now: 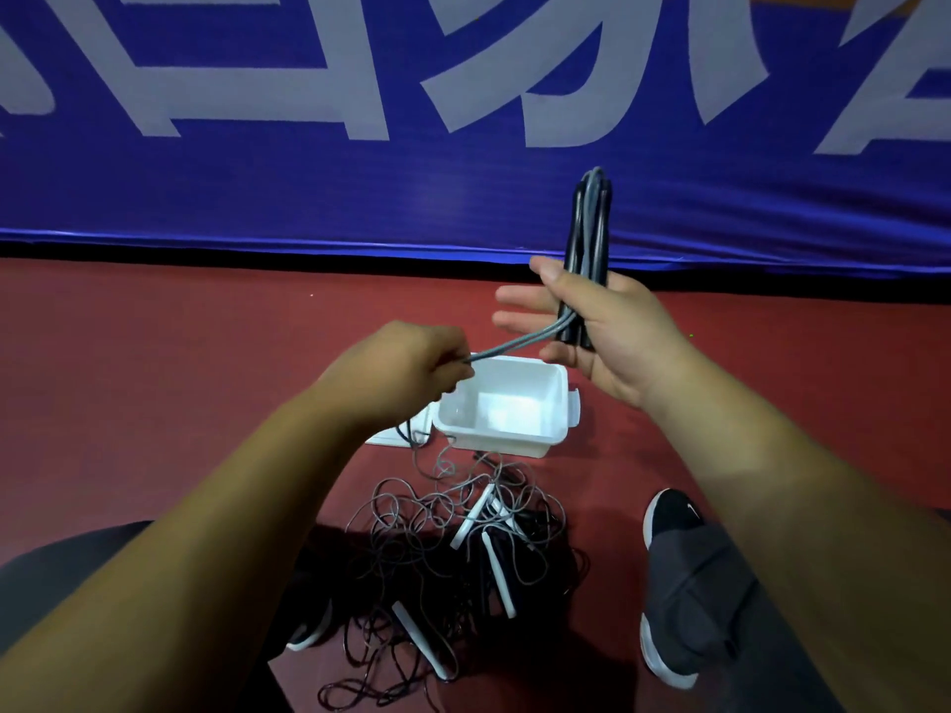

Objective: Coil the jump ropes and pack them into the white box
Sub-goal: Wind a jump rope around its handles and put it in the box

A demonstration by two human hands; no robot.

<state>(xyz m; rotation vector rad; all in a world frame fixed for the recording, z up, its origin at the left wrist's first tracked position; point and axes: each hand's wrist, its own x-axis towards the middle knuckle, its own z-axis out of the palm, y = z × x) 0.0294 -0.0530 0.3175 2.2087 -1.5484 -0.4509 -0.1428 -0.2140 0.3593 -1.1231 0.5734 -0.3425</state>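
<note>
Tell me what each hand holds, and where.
The right hand grips the jump rope by its black handles; the left hand pinches its grey cord further along.

**Open box, messy pile in front**

The white box [507, 403] sits on the red floor [772, 378] with its top open, so you can reach in from above. Your left hand [411, 367] hangs over its left corner. The grey rope [514, 344] stretches from it up to your right hand [607, 331] and crosses above the box's far edge. A flat white piece [399, 434] lies just beside the box on the left. In front of the box, a tangled pile of ropes [453, 548] covers the floor. Your right shoe [669, 517] stands near the pile. The floor right of the box is bare. A blue wall [309, 198] stands behind everything.
</note>
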